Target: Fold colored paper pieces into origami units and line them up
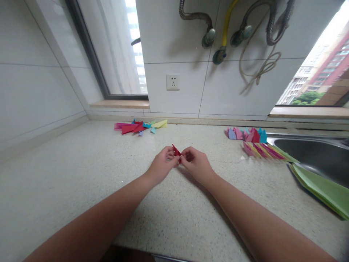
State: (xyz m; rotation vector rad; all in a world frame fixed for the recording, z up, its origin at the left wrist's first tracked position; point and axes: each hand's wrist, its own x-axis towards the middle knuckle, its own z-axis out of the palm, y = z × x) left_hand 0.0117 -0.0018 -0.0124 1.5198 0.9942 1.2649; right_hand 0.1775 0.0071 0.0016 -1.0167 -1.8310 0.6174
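A small piece of folded red paper [176, 150] is held just above the middle of the speckled counter [174, 211]. My left hand [163, 163] is closed on its left side, thumb pressed against the fingers. On the other side, my right hand [196, 163] pinches the paper's right edge between thumb and forefinger. One pointed tip of the paper sticks up between both hands; its lower part is mostly hidden by my fingertips.
Folded coloured papers [132, 128] lie in a heap at the back left. Small folded pieces [247, 134] stand in a row at the right, behind a pleated strip [263, 150]. Green sheets [321, 185] lie beside the steel sink [313, 156]. A socket [172, 82] is on the wall.
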